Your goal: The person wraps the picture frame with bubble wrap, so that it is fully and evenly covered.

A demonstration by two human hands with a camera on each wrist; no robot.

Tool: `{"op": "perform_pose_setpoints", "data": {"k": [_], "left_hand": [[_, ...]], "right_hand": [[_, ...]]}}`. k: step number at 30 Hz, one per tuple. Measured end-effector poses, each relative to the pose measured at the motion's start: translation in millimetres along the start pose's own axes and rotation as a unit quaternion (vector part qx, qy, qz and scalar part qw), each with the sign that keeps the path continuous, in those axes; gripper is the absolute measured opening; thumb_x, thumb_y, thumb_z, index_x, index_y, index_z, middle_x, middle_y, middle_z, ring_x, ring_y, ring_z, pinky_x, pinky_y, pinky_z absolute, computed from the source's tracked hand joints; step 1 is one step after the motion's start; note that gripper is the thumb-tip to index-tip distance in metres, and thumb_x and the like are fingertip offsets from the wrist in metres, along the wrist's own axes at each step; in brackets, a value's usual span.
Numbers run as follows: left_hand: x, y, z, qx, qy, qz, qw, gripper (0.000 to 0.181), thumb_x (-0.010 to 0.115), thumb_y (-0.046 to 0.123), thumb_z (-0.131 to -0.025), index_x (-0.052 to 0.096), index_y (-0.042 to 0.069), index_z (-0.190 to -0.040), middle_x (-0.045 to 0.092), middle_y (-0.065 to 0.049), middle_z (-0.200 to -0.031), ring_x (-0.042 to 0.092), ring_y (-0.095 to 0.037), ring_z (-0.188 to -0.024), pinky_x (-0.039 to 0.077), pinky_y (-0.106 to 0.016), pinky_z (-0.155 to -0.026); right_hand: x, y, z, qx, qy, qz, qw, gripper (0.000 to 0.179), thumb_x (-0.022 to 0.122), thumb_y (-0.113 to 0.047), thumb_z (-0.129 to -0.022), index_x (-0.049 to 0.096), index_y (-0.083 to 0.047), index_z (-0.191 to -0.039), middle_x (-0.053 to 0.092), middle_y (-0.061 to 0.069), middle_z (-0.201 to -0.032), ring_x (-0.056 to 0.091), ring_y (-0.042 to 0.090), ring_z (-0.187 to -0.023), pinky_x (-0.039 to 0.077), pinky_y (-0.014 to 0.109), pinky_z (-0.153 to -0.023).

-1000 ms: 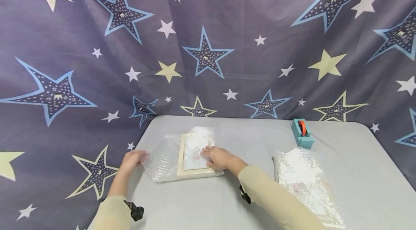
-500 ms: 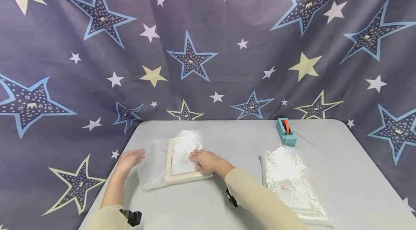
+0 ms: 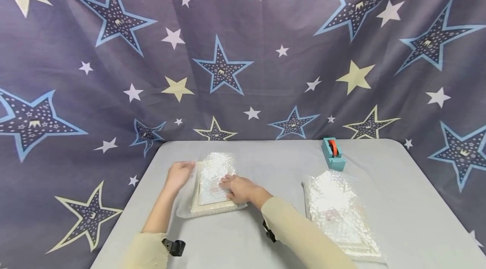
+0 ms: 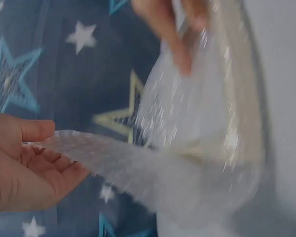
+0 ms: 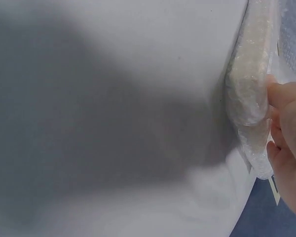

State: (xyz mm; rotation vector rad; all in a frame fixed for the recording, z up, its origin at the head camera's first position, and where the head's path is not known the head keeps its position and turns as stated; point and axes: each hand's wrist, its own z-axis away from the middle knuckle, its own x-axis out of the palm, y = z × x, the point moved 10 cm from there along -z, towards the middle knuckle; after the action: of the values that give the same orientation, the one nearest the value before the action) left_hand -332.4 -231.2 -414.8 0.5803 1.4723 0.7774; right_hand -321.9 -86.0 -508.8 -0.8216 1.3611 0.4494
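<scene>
A pale rectangular frame (image 3: 212,208) lies on the table at left of centre, with a sheet of bubble wrap (image 3: 215,169) over its face. My left hand (image 3: 179,175) pinches the loose left flap between thumb and fingers. In the left wrist view that bubble wrap flap (image 4: 113,163) rises and curves from the frame's side to the fingertips. My right hand (image 3: 241,188) rests on the wrapped face near its right side, fingers pressing down. Seen from the right wrist, the right hand (image 5: 291,133) sits at the frame's thick, wrapped edge (image 5: 246,84).
Another bubble-wrapped flat bundle (image 3: 338,214) lies on the right part of the table. Behind it stands a teal tape dispenser (image 3: 334,155) with an orange roll. A star-patterned curtain (image 3: 262,58) hangs along the far edge of the grey table (image 3: 277,163).
My left hand came off the flap's left end, then took hold of it and brought it up and rightward toward the frame. The right hand stayed on the wrapped face. The head view shifted.
</scene>
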Motion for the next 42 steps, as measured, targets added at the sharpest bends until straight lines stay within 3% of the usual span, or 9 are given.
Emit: {"op": "perform_pose_setpoints", "data": {"k": [4,11,14,19,24,30,34,37,42], "left_hand": [[36.0,8.9,-8.4,0.018,0.0,-0.057,0.9982,0.037,0.049,0.019,-0.095,0.065,-0.006,-0.117,0.064,-0.025,-0.122,0.058,-0.043,-0.118,0.046,-0.052,-0.104],[89.4,-3.6,-16.6,0.006,-0.048,-0.107,0.9931,0.036,0.048,0.023,-0.096,0.067,-0.001,-0.116,0.073,-0.017,-0.105,0.067,-0.036,-0.103,0.054,-0.05,-0.091],[92.1,-6.0,-21.9,0.009,-0.054,-0.11,0.9925,0.038,0.047,0.024,-0.096,0.067,0.0,-0.116,0.073,-0.017,-0.104,0.068,-0.036,-0.103,0.054,-0.051,-0.091],[84.7,-8.1,-31.8,0.023,-0.064,-0.116,0.9909,0.045,0.045,0.032,-0.097,0.066,-0.002,-0.118,0.067,-0.022,-0.121,0.059,-0.043,-0.117,0.048,-0.055,-0.1],[86.2,-17.4,-29.2,0.032,-0.108,-0.136,0.9843,0.054,0.052,0.044,-0.094,0.065,-0.002,-0.119,0.066,-0.022,-0.122,0.059,-0.041,-0.118,0.047,-0.052,-0.102],[94.0,-24.7,-16.5,0.042,-0.142,-0.149,0.9777,0.059,0.065,0.049,-0.085,0.063,0.006,-0.124,0.068,-0.016,-0.122,0.062,-0.035,-0.116,0.049,-0.048,-0.102],[95.1,-18.9,-11.1,0.063,-0.132,-0.169,0.9747,0.044,0.067,0.032,-0.087,0.065,0.008,-0.123,0.069,-0.016,-0.12,0.063,-0.035,-0.116,0.049,-0.05,-0.102],[98.3,-13.2,-5.5,0.089,-0.116,-0.207,0.9674,0.041,0.069,0.024,-0.086,0.065,0.007,-0.123,0.069,-0.016,-0.12,0.063,-0.035,-0.115,0.05,-0.05,-0.101],[109.2,-4.8,5.3,0.145,-0.088,-0.268,0.9483,0.041,0.071,0.019,-0.084,0.064,0.003,-0.122,0.071,-0.016,-0.114,0.067,-0.035,-0.108,0.055,-0.046,-0.095]], "right_hand": [[0,0,-0.2,-0.003,0.0,0.004,1.0,0.05,0.063,-0.02,-0.091,0.051,-0.012,-0.139,0.048,0.005,-0.148,0.039,0.023,-0.143,0.03,0.041,-0.121],[-1,-2,-1.1,-0.015,0.007,-0.001,0.9999,0.05,0.065,-0.02,-0.09,0.052,-0.011,-0.138,0.048,0.006,-0.147,0.04,0.025,-0.142,0.032,0.043,-0.119],[-5,0,-2.3,-0.017,0.012,0.003,0.9998,0.05,0.064,-0.019,-0.09,0.052,-0.01,-0.138,0.047,0.006,-0.148,0.04,0.026,-0.142,0.032,0.044,-0.119],[-12,4,-4.6,-0.014,0.024,0.004,0.9996,0.052,0.061,-0.019,-0.092,0.048,-0.011,-0.141,0.047,0.006,-0.148,0.039,0.027,-0.142,0.03,0.044,-0.12],[-17,2,4.3,0.002,0.083,-0.025,0.9962,0.042,0.064,-0.018,-0.09,0.059,-0.007,-0.13,0.055,0.009,-0.141,0.046,0.028,-0.137,0.036,0.042,-0.117],[-26,10,32.1,0.08,0.195,-0.069,0.9751,0.033,0.07,-0.018,-0.085,0.068,-0.004,-0.115,0.068,0.013,-0.123,0.06,0.029,-0.123,0.05,0.041,-0.104],[-40,18,42.2,0.109,0.247,-0.059,0.9611,0.035,0.071,-0.014,-0.084,0.066,-0.002,-0.117,0.066,0.014,-0.126,0.061,0.028,-0.121,0.05,0.038,-0.105],[-44,14,40.7,0.082,0.233,-0.042,0.9682,0.039,0.069,-0.012,-0.086,0.062,-0.002,-0.124,0.062,0.013,-0.132,0.057,0.027,-0.127,0.046,0.038,-0.109],[-28,-3,37.8,-0.002,0.129,-0.025,0.9913,0.041,0.06,-0.015,-0.093,0.057,-0.002,-0.131,0.056,0.014,-0.139,0.052,0.029,-0.132,0.042,0.042,-0.112]]}}
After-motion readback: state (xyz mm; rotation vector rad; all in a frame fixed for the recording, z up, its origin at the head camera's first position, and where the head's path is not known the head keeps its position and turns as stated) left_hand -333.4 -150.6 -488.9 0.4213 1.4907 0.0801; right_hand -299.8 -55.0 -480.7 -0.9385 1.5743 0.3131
